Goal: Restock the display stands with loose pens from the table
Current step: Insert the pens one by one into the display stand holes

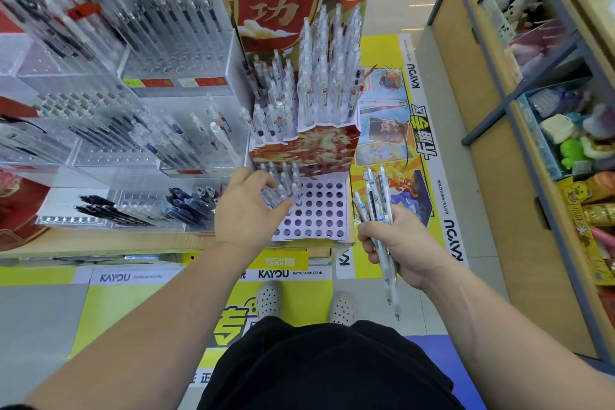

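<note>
Standing at the card display stand [306, 143], dead ahead at 12 o'clock

- Hole tray [327, 210], lowest tier: mostly bare holes. Only a small cluster of front-tier pens [283, 181] stands at its 10 o'clock corner. The upper tiers [327, 76], further toward 12, look well filled
- Left hand [244, 210]: in at the tray's 9 o'clock edge, fingers curled narrow, thumb and forefinger closed on that cluster. Which single barrel I have pinched, I cannot tell; they overlap and blur
- Right hand [399, 243]: off the tray's 3 o'clock side, fist wrapped round a bundle of loose pens [374, 200]. The ends fan up toward 12 and the tips hang past my palm toward 6

Handling, my judgement:
- Pens light, stiff, slim. Clear plastic barrels likely slick, so a fan held in one fist may slide or splay if the grip eases
- Best hold for seating: pinch mid-barrel, tip down, so the point finds its hole without wobble. Holding too high would let it swing
- Holes sit close together. A careless thumb could tip the neighbours already standing, and the card tray may flex under pressure
- Draw one pen at a time from the top of the bundle, never from the middle

Progress: early on this tier, many holes to go
</note>
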The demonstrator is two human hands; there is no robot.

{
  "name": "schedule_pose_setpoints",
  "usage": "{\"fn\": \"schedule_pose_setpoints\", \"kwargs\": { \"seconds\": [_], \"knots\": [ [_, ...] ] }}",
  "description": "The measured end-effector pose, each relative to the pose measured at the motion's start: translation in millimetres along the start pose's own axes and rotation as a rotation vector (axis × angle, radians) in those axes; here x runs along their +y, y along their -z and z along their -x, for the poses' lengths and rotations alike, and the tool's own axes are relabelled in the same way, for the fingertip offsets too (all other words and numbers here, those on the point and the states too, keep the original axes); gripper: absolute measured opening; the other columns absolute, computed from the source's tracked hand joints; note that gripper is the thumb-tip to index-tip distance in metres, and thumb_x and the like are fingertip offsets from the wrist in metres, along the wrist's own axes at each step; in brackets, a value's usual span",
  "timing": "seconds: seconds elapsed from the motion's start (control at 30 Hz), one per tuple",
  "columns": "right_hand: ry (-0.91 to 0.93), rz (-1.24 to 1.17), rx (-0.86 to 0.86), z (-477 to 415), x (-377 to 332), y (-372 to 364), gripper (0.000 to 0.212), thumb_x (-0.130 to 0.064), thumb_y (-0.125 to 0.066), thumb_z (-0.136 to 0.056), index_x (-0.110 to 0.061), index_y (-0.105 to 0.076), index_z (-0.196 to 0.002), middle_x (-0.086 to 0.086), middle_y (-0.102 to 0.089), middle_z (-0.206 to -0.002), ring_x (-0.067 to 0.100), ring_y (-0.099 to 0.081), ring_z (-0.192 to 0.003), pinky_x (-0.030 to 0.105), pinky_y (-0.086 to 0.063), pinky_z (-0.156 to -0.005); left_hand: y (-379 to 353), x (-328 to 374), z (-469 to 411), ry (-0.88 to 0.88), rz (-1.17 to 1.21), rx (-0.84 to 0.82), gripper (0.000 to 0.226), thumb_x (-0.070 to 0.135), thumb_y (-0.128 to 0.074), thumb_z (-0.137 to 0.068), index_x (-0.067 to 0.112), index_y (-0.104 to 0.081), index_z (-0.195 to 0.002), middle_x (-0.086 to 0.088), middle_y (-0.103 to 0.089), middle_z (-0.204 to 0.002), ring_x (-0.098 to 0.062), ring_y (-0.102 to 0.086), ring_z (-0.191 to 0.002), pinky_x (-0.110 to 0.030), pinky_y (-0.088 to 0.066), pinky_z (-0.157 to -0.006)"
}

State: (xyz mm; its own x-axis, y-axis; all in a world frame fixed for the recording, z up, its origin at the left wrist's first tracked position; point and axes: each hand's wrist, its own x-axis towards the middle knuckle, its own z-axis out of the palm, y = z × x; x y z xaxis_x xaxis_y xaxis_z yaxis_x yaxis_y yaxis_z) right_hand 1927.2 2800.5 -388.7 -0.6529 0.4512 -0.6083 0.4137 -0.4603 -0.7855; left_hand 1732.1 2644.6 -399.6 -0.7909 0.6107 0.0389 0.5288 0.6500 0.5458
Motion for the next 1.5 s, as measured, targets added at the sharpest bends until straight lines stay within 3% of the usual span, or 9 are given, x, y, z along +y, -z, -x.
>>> {"fn": "schedule_pose_setpoints", "kwargs": {
  "seconds": [0.1, 0.3, 0.5, 0.83, 0.93, 1.03, 1.1, 1.3, 1.5],
  "knots": [
    [-0.001, 0.001, 0.004, 0, 1, 0, 0.016, 0.004, -0.063, -0.090, -0.007, -0.053, -0.094, 0.009, -0.059, -0.070, 0.019, -0.052, -0.057, 0.031, -0.042, -0.051, 2, -8, -1, -0.069, 0.036, -0.016, 0.033, 0.034, -0.089, -0.075, 0.014, -0.074, -0.095, 0.000, -0.060, -0.105, -0.011, -0.056, -0.087, -0.025, -0.042, -0.081],
    [-0.005, 0.012, 0.007, 1, 2, -2, 0.016, 0.005, -0.063, -0.089, -0.006, -0.052, -0.094, 0.010, -0.059, -0.069, 0.020, -0.051, -0.059, 0.032, -0.042, -0.051, 4, -19, 0, -0.168, 0.109, 0.061, 0.005, 0.018, -0.082, -0.085, 0.015, -0.079, -0.089, 0.004, -0.070, -0.089, 0.014, -0.049, -0.067, -0.021, -0.045, -0.073],
    [-0.008, 0.029, 0.003, 2, 0, -6, 0.017, 0.005, -0.063, -0.089, -0.007, -0.052, -0.092, 0.009, -0.059, -0.069, 0.021, -0.051, -0.058, 0.031, -0.042, -0.051, 0, -14, -5, -0.181, 0.088, 0.024, 0.006, 0.016, -0.081, -0.085, 0.013, -0.079, -0.089, 0.000, -0.067, -0.090, -0.008, -0.050, -0.071, -0.025, -0.045, -0.075],
    [-0.002, 0.023, 0.006, 8, -11, -12, 0.016, 0.005, -0.064, -0.089, -0.007, -0.053, -0.093, 0.010, -0.059, -0.071, 0.021, -0.051, -0.059, 0.031, -0.042, -0.051, 25, 1, -5, -0.083, 0.146, 0.173, 0.018, 0.023, -0.072, -0.093, 0.012, -0.072, -0.108, 0.003, -0.060, -0.099, -0.011, -0.046, -0.071, -0.024, -0.041, -0.076],
    [0.022, 0.011, -0.037, 12, -19, -19, 0.017, 0.006, -0.062, -0.089, -0.008, -0.053, -0.090, 0.010, -0.059, -0.071, 0.021, -0.050, -0.058, 0.030, -0.042, -0.051, 28, 41, -1, -0.079, 0.330, -0.051, 0.011, 0.030, -0.072, -0.093, 0.020, -0.074, -0.095, 0.009, -0.066, -0.083, -0.004, -0.051, -0.068, -0.027, -0.045, -0.068],
    [0.055, -0.036, -0.084, 18, -29, -25, 0.019, 0.007, -0.060, -0.090, -0.009, -0.051, -0.091, 0.010, -0.057, -0.070, 0.020, -0.050, -0.056, 0.029, -0.041, -0.049, 23, 77, 5, 0.086, 0.624, -0.379, 0.008, 0.028, -0.073, -0.092, 0.021, -0.076, -0.089, 0.013, -0.064, -0.065, -0.003, -0.049, -0.055, -0.021, -0.044, -0.056],
    [0.078, -0.055, -0.095, 20, -34, -26, 0.020, 0.008, -0.059, -0.091, -0.010, -0.051, -0.089, 0.009, -0.055, -0.068, 0.020, -0.049, -0.056, 0.028, -0.040, -0.048, 17, 88, 8, 0.190, 0.796, -0.459, 0.008, 0.021, -0.072, -0.093, 0.016, -0.074, -0.087, 0.011, -0.055, -0.056, -0.008, -0.043, -0.050, -0.019, -0.039, -0.049],
    [0.112, -0.076, -0.077, 25, -33, -15, 0.014, 0.004, -0.060, -0.093, -0.008, -0.057, -0.089, 0.013, -0.060, -0.074, 0.022, -0.058, -0.060, 0.029, -0.047, -0.050, 9, 97, 9, 0.258, 0.950, -0.509, 0.014, 0.015, -0.071, -0.094, 0.016, -0.070, -0.080, -0.003, -0.052, -0.060, -0.017, -0.045, -0.052, -0.025, -0.036, -0.048],
    [0.065, -0.208, -0.044, 26, -32, -7, 0.007, -0.002, -0.062, -0.096, -0.002, -0.057, -0.102, 0.021, -0.074, -0.094, 0.029, -0.073, -0.074, 0.040, -0.063, -0.065, 12, 96, 13, 0.266, 1.033, -0.403, 0.017, 0.008, -0.068, -0.095, 0.012, -0.066, -0.078, -0.007, -0.064, -0.068, -0.021, -0.059, -0.058, -0.030, -0.043, -0.052]
  ]
}}
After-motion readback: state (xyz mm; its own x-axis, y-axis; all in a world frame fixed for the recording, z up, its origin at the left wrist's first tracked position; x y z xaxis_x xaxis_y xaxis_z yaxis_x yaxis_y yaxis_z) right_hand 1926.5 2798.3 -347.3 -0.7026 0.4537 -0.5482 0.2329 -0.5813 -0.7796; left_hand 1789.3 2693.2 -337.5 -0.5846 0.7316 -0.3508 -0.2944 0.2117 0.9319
